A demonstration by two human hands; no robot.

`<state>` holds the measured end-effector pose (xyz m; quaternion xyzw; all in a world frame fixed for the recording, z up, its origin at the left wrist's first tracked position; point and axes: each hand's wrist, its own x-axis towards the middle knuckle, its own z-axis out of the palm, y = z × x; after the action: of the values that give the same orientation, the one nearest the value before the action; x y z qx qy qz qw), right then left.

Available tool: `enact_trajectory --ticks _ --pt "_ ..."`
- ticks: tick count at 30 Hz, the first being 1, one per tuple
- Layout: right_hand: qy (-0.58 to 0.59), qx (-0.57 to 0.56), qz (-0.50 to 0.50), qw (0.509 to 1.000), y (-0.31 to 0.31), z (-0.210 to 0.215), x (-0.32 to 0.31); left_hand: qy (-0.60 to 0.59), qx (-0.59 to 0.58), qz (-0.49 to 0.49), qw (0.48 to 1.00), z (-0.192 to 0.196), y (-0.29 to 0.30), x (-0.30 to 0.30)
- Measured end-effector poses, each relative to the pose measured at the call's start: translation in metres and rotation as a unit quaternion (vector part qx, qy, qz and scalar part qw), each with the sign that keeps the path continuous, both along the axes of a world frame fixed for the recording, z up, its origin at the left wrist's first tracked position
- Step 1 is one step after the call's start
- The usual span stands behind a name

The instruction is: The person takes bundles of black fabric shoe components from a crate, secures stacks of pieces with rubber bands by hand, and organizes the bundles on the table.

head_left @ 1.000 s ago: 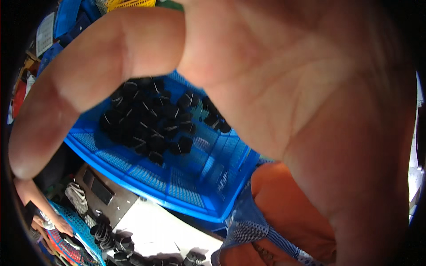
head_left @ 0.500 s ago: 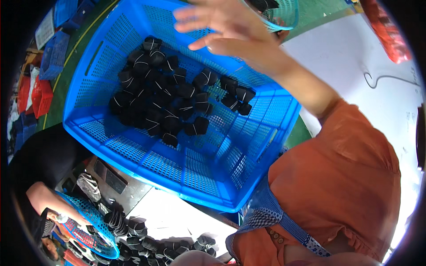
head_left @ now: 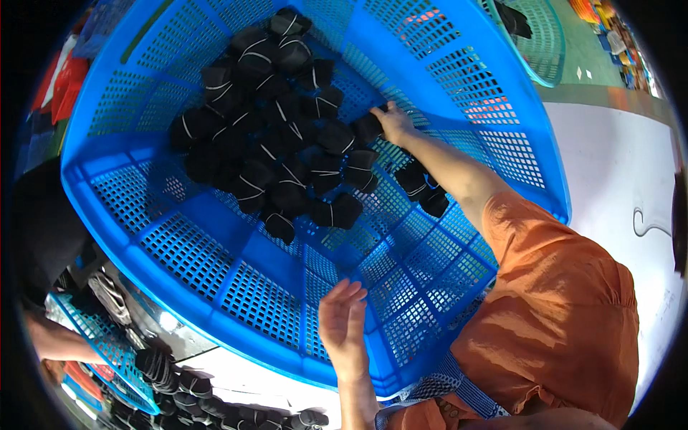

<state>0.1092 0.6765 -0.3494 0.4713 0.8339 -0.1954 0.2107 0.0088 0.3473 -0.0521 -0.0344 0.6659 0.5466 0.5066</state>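
A big blue plastic mesh basket (head_left: 215, 279) fills the view, tilted, with a heap of black folded bundles tied with white bands (head_left: 272, 143) in its middle. My right hand (head_left: 394, 122), on an arm in an orange sleeve, reaches into the basket, and its fingers close on one black bundle (head_left: 368, 129) at the heap's right edge. Two more black bundles (head_left: 423, 190) lie beside that forearm. My left hand (head_left: 342, 322) hovers with fingers apart over the basket's near mesh wall and holds nothing.
A teal mesh basket (head_left: 534, 50) sits at the top right. A white tabletop (head_left: 609, 165) with a thin cable (head_left: 645, 226) is on the right. At lower left, another person's arm (head_left: 50, 342), a small blue basket (head_left: 107, 344) and more black bundles (head_left: 215, 407).
A hand that covered the lens has pulled away. My right hand has dropped from above the basket onto the heap. My left hand has come into view at the near wall.
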Motion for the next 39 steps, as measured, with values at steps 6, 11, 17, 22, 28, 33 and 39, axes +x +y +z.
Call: enact_trajectory --ticks 6,11,17,22,28,33,39 --pt "0.175 0.084 0.061 0.979 -0.034 0.079 0.028 0.058 0.017 -0.040 0.997 -0.040 0.009 0.000" --pt "0.407 0.025 0.209 0.889 -0.087 0.233 0.005 0.089 0.048 -0.012 0.995 -0.027 0.031 -0.021" --pt "0.488 -0.006 0.338 0.805 -0.159 0.326 -0.027 -0.212 0.261 0.058 0.940 0.023 -0.018 -0.022" --pt "0.524 -0.080 0.405 0.745 -0.210 0.373 -0.057 -0.182 0.282 0.090 0.938 0.055 -0.096 -0.031" --pt "0.530 -0.114 0.465 0.700 -0.274 0.403 -0.095 -0.150 0.316 0.142 0.926 0.072 -0.170 -0.036" --pt "0.529 -0.108 0.520 0.662 -0.343 0.409 -0.130 -0.099 0.325 0.185 0.922 0.082 -0.236 -0.037" --pt "0.435 -0.235 0.435 0.752 -0.456 0.374 -0.160 0.371 0.110 0.255 0.886 0.127 -0.371 -0.037"
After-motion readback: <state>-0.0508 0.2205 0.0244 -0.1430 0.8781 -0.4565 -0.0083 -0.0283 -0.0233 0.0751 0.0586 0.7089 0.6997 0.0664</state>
